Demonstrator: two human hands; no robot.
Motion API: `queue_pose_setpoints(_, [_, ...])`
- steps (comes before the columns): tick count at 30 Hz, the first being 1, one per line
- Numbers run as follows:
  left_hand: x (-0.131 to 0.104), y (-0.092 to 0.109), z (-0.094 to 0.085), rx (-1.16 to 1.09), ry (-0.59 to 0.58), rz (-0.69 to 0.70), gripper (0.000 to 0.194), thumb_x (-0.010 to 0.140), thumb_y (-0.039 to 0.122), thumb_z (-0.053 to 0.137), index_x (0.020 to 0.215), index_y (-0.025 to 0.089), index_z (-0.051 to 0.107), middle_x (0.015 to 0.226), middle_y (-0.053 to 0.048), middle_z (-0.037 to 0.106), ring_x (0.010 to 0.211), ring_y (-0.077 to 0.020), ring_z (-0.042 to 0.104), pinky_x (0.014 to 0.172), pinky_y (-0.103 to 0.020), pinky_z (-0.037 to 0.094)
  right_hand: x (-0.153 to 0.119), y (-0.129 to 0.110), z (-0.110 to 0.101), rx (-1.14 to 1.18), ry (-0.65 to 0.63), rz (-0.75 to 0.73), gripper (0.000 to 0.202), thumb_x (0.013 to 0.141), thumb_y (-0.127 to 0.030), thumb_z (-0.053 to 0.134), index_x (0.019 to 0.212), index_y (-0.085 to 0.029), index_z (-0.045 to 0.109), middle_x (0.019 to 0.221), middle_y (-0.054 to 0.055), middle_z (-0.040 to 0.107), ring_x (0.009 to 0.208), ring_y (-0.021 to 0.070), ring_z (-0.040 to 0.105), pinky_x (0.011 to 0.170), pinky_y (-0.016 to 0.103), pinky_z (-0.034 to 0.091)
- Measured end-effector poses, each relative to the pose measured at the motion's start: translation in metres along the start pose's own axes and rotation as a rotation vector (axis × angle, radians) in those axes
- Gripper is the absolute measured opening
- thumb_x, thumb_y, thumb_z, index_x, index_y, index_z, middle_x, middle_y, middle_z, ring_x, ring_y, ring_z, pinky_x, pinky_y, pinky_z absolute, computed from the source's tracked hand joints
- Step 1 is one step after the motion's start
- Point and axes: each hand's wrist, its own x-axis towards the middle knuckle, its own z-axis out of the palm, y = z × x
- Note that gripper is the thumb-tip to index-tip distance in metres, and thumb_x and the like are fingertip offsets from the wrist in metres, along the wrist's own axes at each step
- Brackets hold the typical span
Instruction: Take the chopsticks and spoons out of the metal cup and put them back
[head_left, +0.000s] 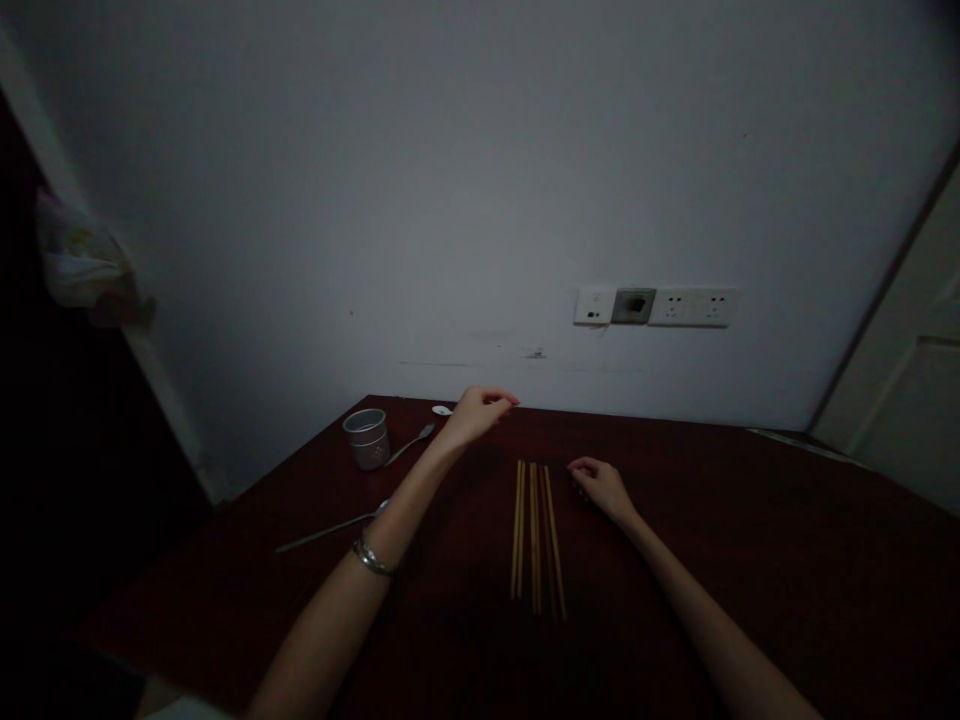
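So these slim, yellowish-tan chopsticks are lying nearly parallel on the dark red surface, one looking darker. Left hand is hanging out beyond their far ends, right hand is sitting just beside; both hands' fingers are curling, can't tell if fully together.

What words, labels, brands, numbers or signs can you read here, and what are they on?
No readable text anywhere in view.
Bag at the far left: too dark and blurred to tell whether anything is printed on it.
Metal cup: a cluster of dots, no lettering I can make out.
Wall sockets: any markings are too small to read.
Chopsticks: no lettering visible.
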Motion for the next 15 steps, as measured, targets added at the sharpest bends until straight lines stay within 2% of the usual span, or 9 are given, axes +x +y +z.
queue_pose_setpoints(2, [-0.010, 0.003, -0.011, 0.050, -0.032, 0.027, 0.020, 0.073, 0.018, 0.049, 0.082, 0.011, 0.066, 0.078, -0.006, 0.064, 0.067, -0.0105, 0.057, 0.059, -0.020, 0.043, -0.001, -0.001, -0.001, -0.014, 0.006, -0.007, 0.020, 0.069, -0.027, 0.047, 0.077, -0.014, 0.061, 0.052, -0.002, 0.055, 0.043, 0.0104, 0.051, 0.041, 0.019, 0.039])
queue_pose_setpoints(5, [-0.023, -0.004, -0.036, 0.141, -0.067, 0.016, 0.020, 0.072, 0.020, 0.050, 0.083, 0.011, 0.065, 0.077, -0.006, 0.064, 0.064, -0.0098, 0.055, 0.056, -0.020, 0.042, -0.002, -0.003, -0.001, -0.032, 0.007, 0.005, 0.020, 0.068, -0.026, 0.047, 0.076, -0.015, 0.062, 0.052, -0.001, 0.056, 0.043, 0.0108, 0.052, 0.041, 0.019, 0.038])
queue_pose_setpoints(10, [-0.051, -0.032, -0.093, 0.321, -0.083, -0.035, 0.023, 0.070, 0.026, 0.053, 0.084, 0.012, 0.064, 0.072, -0.004, 0.063, 0.059, -0.0104, 0.053, 0.052, -0.020, 0.039, -0.001, 0.000, -0.002, -0.099, 0.013, -0.022, 0.024, 0.067, -0.029, 0.047, 0.076, -0.014, 0.064, 0.055, 0.000, 0.059, 0.045, 0.0117, 0.053, 0.044, 0.021, 0.039])
queue_pose_setpoints(15, [-0.092, -0.062, -0.141, 0.518, -0.176, -0.129, 0.021, 0.068, 0.025, 0.052, 0.080, 0.013, 0.065, 0.072, -0.004, 0.063, 0.062, -0.0126, 0.054, 0.055, -0.022, 0.039, 0.001, 0.003, -0.003, -0.142, -0.008, -0.008, 0.029, 0.067, -0.034, 0.048, 0.078, -0.014, 0.065, 0.054, 0.001, 0.060, 0.046, 0.0132, 0.054, 0.046, 0.022, 0.039])
